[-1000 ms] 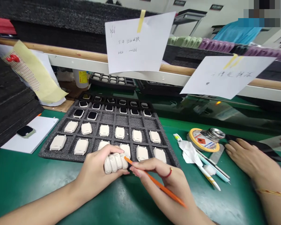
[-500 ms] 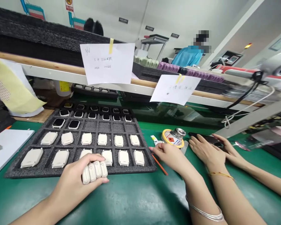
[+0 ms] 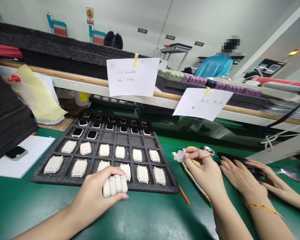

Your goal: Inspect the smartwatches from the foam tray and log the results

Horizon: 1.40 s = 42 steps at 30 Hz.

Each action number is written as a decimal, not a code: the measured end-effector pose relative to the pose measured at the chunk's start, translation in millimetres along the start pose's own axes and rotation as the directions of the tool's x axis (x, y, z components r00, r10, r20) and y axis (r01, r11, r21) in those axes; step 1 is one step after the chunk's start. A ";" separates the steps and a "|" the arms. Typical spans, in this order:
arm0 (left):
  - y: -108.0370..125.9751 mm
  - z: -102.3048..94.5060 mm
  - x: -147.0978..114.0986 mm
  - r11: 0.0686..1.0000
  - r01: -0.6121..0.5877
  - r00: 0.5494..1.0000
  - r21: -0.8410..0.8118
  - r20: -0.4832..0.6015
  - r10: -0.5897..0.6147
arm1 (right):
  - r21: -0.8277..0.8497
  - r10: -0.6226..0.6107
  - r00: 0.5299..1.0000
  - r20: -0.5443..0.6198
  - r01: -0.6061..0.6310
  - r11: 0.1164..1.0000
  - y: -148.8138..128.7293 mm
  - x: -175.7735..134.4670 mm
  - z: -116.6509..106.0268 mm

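My left hand [image 3: 97, 190] is closed around a row of several cream-white watch cases [image 3: 115, 186], held side by side above the tray's front edge. My right hand [image 3: 202, 170] pinches a small whitish, translucent piece [image 3: 180, 155] between thumb and fingers; its exact kind is unclear. Below that hand lies a long white and yellow strip-like thing [image 3: 196, 181], partly covered. The black foam tray [image 3: 110, 137] has cream watch cases [image 3: 80, 168] in its two front rows. Watches with dark screens [image 3: 92, 134] sit in the rows behind.
Another person's hands [image 3: 243, 178] rest on a dark object at the right. An orange stick [image 3: 184, 195] lies beside the tray. At the left, a watch [image 3: 16, 152] lies on a white pad [image 3: 37, 150]. A shelf with taped paper notes [image 3: 133, 77] crosses behind.
My right hand has lifted from the table with the whitish piece pinched in it. My left hand keeps its hold on the watch cases. The view has shifted left.
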<state>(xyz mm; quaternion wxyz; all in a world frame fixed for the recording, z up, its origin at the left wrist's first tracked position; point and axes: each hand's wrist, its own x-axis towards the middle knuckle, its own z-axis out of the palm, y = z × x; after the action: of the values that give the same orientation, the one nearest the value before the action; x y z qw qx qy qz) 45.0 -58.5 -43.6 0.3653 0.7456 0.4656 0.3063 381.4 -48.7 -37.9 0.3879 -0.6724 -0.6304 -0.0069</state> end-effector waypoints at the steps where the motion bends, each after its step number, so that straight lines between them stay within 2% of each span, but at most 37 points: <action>1: 1.1 -0.1 0.2 1.000 0.004 1.000 -0.014 0.008 -0.004 | 0.061 -0.019 1.000 -0.012 0.019 0.998 -12.4 -3.7 5.7; 3: 2.4 -0.2 0.3 0.999 0.011 1.000 -0.037 0.015 -0.011 | 0.178 -0.081 0.997 0.008 0.078 0.981 -41.2 -14.3 16.8; 5: 2.8 -0.3 0.4 0.999 0.012 1.000 -0.050 0.023 -0.011 | 0.309 -0.170 0.982 0.077 0.139 0.941 -71.8 -27.0 25.3; 7: 2.9 -0.4 0.7 0.998 -0.003 1.000 -0.058 0.028 0.004 | 0.368 -0.336 0.936 0.104 0.277 0.888 -98.9 -37.9 30.2; 9: 3.4 -0.5 1.4 0.998 -0.024 0.999 -0.063 0.029 0.026 | 0.403 -0.486 0.869 0.093 0.413 0.817 -118.4 -44.4 33.1; 12: 4.8 -0.7 3.0 0.997 -0.030 0.999 -0.067 0.026 0.032 | 0.397 -0.594 0.802 0.054 0.529 0.750 -131.3 -47.0 37.6; 17: 5.7 -1.0 4.4 0.998 -0.018 1.000 -0.065 0.020 0.019 | 0.274 -0.627 0.779 -0.001 0.603 0.749 -129.9 -47.5 43.3; 19: 6.0 -0.7 3.7 0.997 -0.018 0.999 -0.081 0.033 0.021 | 0.351 -0.598 0.799 0.059 0.545 0.762 -128.2 -48.1 41.8; 21: 6.6 -0.2 2.6 0.995 -0.017 0.998 -0.101 0.051 0.022 | 0.451 -0.543 0.824 0.163 0.427 0.784 -127.0 -48.1 39.6; 23: 7.5 0.5 1.8 0.994 -0.011 0.998 -0.111 0.056 0.017 | 0.483 -0.500 0.837 0.223 0.351 0.802 -126.2 -47.3 39.0; 28: 8.0 1.1 1.8 0.996 0.029 0.999 -0.081 0.017 -0.028 | 0.427 -0.519 0.854 0.036 0.456 0.781 -126.7 -47.0 44.9; 30: 7.3 0.9 1.7 0.997 0.013 0.999 -0.076 0.031 -0.010 | 0.473 -0.512 0.857 0.064 0.426 0.771 -127.4 -48.5 44.5; 32: 6.9 0.8 1.6 0.997 -0.005 0.999 -0.079 0.044 0.008 | 0.547 -0.488 0.857 0.164 0.333 0.769 -127.0 -49.5 40.9; 34: 6.7 0.7 1.7 0.996 0.007 0.999 -0.092 0.040 -0.003 | 0.593 -0.421 0.869 0.261 0.200 0.780 -124.4 -48.6 35.5; 35: 6.7 0.8 1.9 0.995 0.018 0.999 -0.097 0.035 -0.015 | 0.607 -0.359 0.889 0.285 0.122 0.785 -122.2 -47.5 32.8; 37: 6.7 0.9 2.6 0.994 0.041 0.999 -0.097 0.027 -0.038 | 0.642 -0.179 0.944 0.278 -0.044 0.765 -116.2 -44.7 28.7; 39: 6.7 1.1 3.4 0.995 0.041 0.999 -0.085 0.022 -0.040 | 0.677 -0.016 0.968 0.251 -0.164 0.717 -110.2 -43.2 27.1; 40: 6.6 1.1 3.6 0.996 0.035 0.999 -0.079 0.018 -0.033 | 0.681 0.009 0.971 0.238 -0.173 0.711 -108.1 -43.4 27.4; 42: 6.6 1.2 3.8 0.997 0.016 1.000 -0.074 0.010 -0.015 | 0.649 -0.074 0.975 0.209 -0.082 0.756 -107.0 -45.8 30.0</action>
<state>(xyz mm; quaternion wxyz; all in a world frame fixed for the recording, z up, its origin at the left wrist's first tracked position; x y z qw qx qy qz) 50.5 -57.3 -38.4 0.3973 0.7294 0.4581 0.3167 266.3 -81.6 -26.9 0.5254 -0.4921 -0.6308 0.2895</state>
